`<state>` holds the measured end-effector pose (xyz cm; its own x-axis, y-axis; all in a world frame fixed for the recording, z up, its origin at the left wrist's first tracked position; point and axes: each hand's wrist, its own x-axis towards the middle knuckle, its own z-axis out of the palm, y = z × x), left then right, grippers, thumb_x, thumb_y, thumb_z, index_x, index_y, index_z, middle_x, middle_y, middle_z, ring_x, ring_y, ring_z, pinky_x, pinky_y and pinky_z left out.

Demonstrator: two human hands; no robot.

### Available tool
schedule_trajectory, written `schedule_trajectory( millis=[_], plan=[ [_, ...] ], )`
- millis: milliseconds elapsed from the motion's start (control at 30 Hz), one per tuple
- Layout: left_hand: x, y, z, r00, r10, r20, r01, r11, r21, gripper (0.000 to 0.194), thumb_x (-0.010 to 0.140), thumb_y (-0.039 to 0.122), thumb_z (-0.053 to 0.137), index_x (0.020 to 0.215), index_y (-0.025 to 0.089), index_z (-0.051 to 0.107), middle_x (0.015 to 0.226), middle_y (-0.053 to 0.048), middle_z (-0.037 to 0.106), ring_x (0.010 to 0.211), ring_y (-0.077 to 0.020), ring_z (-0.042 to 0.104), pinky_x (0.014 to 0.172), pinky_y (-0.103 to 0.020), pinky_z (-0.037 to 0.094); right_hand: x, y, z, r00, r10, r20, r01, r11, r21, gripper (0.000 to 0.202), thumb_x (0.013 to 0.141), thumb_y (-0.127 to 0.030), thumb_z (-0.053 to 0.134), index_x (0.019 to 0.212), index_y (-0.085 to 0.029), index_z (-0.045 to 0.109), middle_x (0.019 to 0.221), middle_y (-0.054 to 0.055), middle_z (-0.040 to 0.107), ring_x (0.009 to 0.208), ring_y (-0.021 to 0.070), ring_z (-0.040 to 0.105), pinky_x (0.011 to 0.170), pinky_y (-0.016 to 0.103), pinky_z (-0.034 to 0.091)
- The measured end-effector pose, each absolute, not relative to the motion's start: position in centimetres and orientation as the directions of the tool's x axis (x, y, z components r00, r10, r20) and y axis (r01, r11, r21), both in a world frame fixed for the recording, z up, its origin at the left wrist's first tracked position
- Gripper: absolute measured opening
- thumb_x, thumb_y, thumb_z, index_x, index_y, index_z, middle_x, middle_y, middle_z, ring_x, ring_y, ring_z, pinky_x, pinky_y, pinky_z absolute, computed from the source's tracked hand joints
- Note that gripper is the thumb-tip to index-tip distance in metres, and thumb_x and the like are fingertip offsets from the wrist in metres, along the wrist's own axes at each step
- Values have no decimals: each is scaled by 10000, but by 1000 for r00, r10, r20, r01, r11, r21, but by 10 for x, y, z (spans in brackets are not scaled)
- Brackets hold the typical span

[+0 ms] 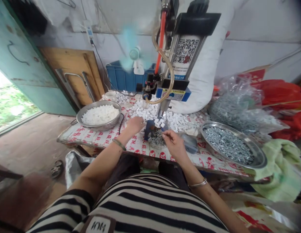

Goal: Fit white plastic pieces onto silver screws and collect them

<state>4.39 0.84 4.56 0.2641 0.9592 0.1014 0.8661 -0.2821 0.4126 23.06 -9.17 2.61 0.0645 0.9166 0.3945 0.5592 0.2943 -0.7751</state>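
My right hand point(174, 142) pinches a small metal pin over a pile of loose metal pins point(157, 141) at the front of the press. Curled fingers close my left hand point(135, 125) beside the blue press base point(148, 128), at the edge of the white plastic pieces point(138, 110). Whatever is between its fingertips is too small to make out. The pneumatic press point(186, 51) rises over the table, and its ram point(162, 108) comes down above a few white pieces on the base.
A steel bowl point(116, 122) of white pieces stands left, and a steel tray point(260, 160) of metal pins right. Behind are a blue crate point(118, 77), a small fan point(134, 53) and a bag of pins point(233, 106). A green cloth point(281, 168) hangs at the right edge.
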Motion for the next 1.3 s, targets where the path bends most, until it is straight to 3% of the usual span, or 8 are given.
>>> schedule_trajectory(
  millis=[133, 400, 567, 700, 833, 1100, 1200, 1300],
  plan=[
    [31, 35, 31, 217, 976, 25, 965, -219, 145, 272, 802, 156, 426, 991, 100, 613, 948, -165, 644, 907, -255, 601, 756, -346, 455, 229, -93, 23, 71, 913, 402, 565, 295, -770, 221, 801, -363, 482, 863, -178, 587, 787, 35, 634, 741, 160, 573, 713, 293, 432],
    [21, 17, 4, 319, 942, 107, 925, -334, 182, 256, 826, 179, 419, 1013, 136, 589, 958, -125, 612, 849, -194, 595, 745, -291, 442, 214, -90, 33, 52, 934, 352, 437, 296, -849, 196, 806, -364, 476, 865, -189, 543, 742, 10, 602, 666, 134, 546, 636, 260, 422],
    [27, -3, 20, 290, 937, 196, 818, -348, 458, 200, 808, 243, 490, 963, 155, 579, 795, -56, 631, 766, -168, 584, 714, -276, 431, 203, -86, 35, 24, 951, 308, 334, 283, -899, 161, 801, -350, 466, 846, -202, 509, 719, 2, 590, 660, 134, 549, 639, 270, 438],
    [44, -32, 38, 346, 909, 233, 483, -385, 786, 195, 798, 331, 496, 893, 178, 573, 623, 23, 565, 595, -115, 539, 594, -224, 418, 198, -80, 36, 22, 958, 286, 275, 269, -923, 151, 790, -347, 458, 844, -209, 488, 701, -8, 579, 632, 130, 553, 616, 270, 446],
    [55, -48, 42, 432, 888, 160, 121, -232, 965, 227, 788, 336, 490, 914, 163, 565, 672, 19, 574, 561, -85, 521, 552, -201, 420, 200, -77, 36, 26, 958, 285, 341, 260, -903, 130, 797, -339, 431, 804, -214, 465, 635, -24, 544, 562, 123, 523, 549, 249, 424],
    [62, -48, 36, 388, 907, 165, 92, -216, 972, 183, 665, 215, 590, 838, 159, 572, 588, 54, 518, 508, -64, 456, 495, -178, 356, 197, -89, 46, -18, 898, 440, 866, 234, -441, 185, 849, -233, 383, 915, -182, 548, 750, 58, 624, 660, 181, 565, 628, 284, 400],
    [61, -49, 39, 388, 911, 137, 123, -199, 972, 161, 652, 202, 597, 808, 164, 584, 567, 58, 508, 495, -64, 450, 477, -180, 348, 195, -92, 43, -118, 858, 499, 921, 283, -268, 229, 863, -182, 364, 953, -165, 574, 823, 100, 645, 765, 209, 581, 710, 310, 417],
    [58, -48, 44, 402, 915, 25, 26, -39, 999, 198, 640, 227, 627, 819, 152, 583, 563, 54, 520, 469, -59, 454, 467, -185, 375, 198, -92, 39, -200, 802, 563, 888, 391, -241, 290, 860, -141, 360, 1074, -161, 556, 1006, 97, 639, 899, 200, 572, 811, 311, 425]
  ],
)
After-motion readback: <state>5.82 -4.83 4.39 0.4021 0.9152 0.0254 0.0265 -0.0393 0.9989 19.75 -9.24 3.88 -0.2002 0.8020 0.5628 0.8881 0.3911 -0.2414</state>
